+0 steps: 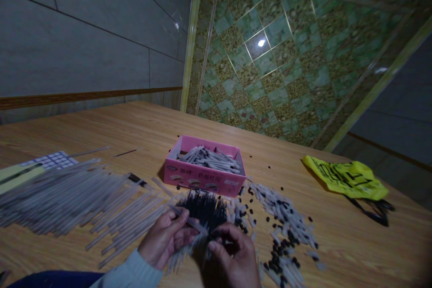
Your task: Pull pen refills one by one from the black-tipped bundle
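Note:
My left hand (168,236) is closed round a thin translucent plastic tube (191,222), which slants down towards my right hand. The fingers of my right hand (234,252) pinch together at the tube's lower end; what sits between them is small, dark and hard to make out. Just beyond both hands lies a dense bundle of thin black sticks (202,207). To the left of my left hand, long translucent tubes (131,220) lie side by side. Right of my right hand are short whitish tubes (280,204) and small black caps (280,252) in loose heaps.
A pink open box (202,183) holding many whitish pieces stands behind the hands. A bright yellow bag (344,177) lies at the right, beside a black strap-like item (371,211). A larger pile of tubes (64,198) and a checked cloth (60,159) are on the left.

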`<action>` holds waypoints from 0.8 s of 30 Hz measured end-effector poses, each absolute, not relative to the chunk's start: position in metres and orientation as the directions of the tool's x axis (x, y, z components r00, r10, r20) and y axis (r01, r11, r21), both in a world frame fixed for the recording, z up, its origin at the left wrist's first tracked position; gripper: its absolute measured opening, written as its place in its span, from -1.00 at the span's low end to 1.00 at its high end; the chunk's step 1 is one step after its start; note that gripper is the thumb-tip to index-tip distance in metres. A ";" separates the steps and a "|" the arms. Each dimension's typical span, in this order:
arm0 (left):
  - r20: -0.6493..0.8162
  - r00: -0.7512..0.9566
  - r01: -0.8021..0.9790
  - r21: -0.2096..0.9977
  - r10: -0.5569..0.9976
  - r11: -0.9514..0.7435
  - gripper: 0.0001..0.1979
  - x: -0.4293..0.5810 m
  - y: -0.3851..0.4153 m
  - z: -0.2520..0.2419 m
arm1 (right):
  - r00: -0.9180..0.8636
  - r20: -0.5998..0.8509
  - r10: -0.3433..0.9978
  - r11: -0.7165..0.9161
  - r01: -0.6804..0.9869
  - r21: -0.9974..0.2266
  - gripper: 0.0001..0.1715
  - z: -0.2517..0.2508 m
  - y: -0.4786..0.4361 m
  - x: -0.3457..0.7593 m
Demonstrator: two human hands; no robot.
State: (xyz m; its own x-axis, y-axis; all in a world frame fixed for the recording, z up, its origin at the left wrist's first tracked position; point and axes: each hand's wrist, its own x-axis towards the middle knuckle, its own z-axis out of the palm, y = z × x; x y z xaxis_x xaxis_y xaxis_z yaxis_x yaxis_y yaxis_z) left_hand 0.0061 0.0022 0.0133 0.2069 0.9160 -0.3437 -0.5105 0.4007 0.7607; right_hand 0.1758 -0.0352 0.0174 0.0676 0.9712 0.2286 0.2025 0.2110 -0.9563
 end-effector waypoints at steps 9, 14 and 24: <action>-0.341 0.201 -0.493 0.775 0.918 0.396 -0.68 0.007 0.002 0.013 | 0.051 0.305 0.951 0.272 0.331 -0.903 -0.95 0.019 -0.034 0.177; -0.356 0.172 -0.478 0.785 0.919 0.393 -0.62 0.008 0.000 0.017 | 0.009 0.401 0.916 0.356 0.440 -0.824 -0.92 0.018 -0.036 0.177; -0.312 0.138 -0.488 0.804 0.940 0.339 -0.61 0.015 -0.005 0.025 | 0.084 0.367 0.927 0.282 0.489 -0.825 -0.82 0.020 -0.037 0.175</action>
State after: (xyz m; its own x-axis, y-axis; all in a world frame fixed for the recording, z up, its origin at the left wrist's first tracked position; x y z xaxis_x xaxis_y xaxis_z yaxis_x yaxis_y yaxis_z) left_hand 0.0153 -0.0050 0.0252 0.1380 0.9400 -0.3122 -0.4883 0.3388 0.8042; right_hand 0.1749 -0.0366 0.0201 0.0840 0.9265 0.3667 0.4894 0.2821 -0.8251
